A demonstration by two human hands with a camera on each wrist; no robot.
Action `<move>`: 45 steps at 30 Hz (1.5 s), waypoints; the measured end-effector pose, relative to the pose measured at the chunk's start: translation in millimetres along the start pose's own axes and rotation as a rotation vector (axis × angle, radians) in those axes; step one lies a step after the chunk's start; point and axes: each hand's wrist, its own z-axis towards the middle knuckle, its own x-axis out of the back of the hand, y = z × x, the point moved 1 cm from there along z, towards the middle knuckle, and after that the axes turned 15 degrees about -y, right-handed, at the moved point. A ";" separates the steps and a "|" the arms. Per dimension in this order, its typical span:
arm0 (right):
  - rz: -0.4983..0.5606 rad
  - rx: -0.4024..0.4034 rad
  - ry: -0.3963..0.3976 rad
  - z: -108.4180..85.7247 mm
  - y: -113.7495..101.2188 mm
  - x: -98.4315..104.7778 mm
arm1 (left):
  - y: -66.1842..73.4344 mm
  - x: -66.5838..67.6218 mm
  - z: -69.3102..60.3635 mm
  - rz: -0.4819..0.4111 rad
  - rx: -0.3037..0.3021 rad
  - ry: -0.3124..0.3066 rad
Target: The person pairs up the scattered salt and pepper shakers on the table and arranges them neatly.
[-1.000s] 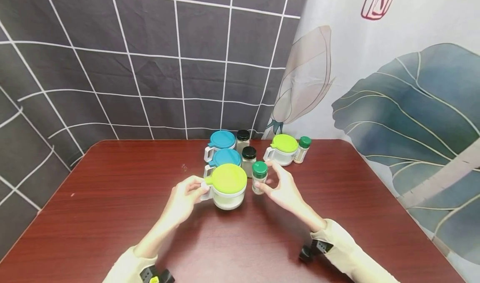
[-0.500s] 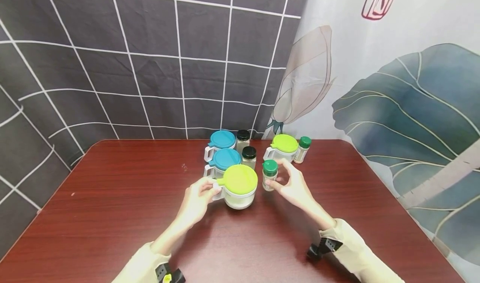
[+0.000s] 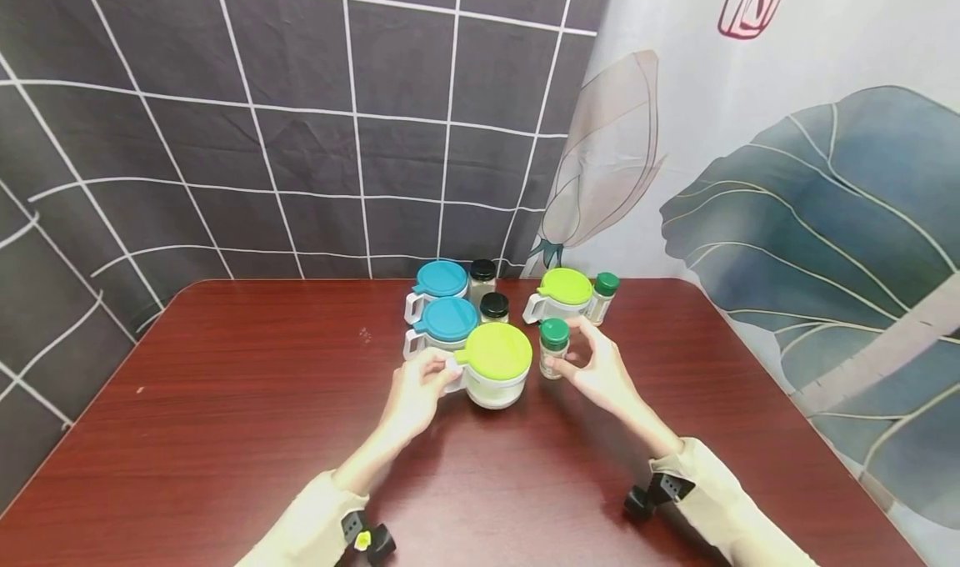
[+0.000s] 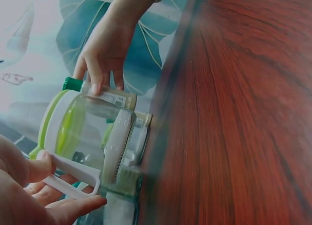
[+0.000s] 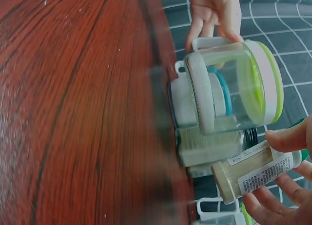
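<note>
My left hand (image 3: 417, 390) grips the white handle of a clear seasoning jar (image 3: 497, 365) with a lime-green lid; white contents lie at its bottom. In the left wrist view, thumb and fingers wrap that handle (image 4: 78, 171). Just right of the jar, my right hand (image 3: 602, 373) pinches a small spice bottle (image 3: 553, 348) with a green cap. The right wrist view shows the bottle's label (image 5: 265, 174) and tan contents between thumb and fingers. Behind the held jar stand two blue-lidded seasoning jars (image 3: 448, 320) and two black-capped bottles (image 3: 493, 306), partly hidden.
Near the back edge of the reddish-brown table (image 3: 247, 400), another lime-lidded jar (image 3: 566, 290) stands beside a second green-capped bottle (image 3: 602, 298). A dark grid-patterned cloth (image 3: 300, 150) and a pale leaf-printed cloth (image 3: 810, 217) hang behind.
Both hands have moved to the right, carrying the lime-lidded jar and the green-capped bottle along. The jars and bottles behind have stayed put.
</note>
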 end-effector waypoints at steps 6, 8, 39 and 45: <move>0.007 -0.011 0.000 -0.3 -2.2 5.4 | 1.5 -10.5 7.2 -0.010 -0.008 0.006; 0.008 -0.021 0.000 -0.9 -7.3 8.0 | 1.7 -13.8 9.4 -0.018 -0.009 0.013; 0.040 -0.207 0.083 2.4 45.7 41.7 | 6.4 -62.6 45.4 -0.105 -0.022 0.033; -0.013 -0.277 0.087 1.8 52.1 47.6 | 8.4 -68.9 52.2 -0.110 -0.025 0.044</move>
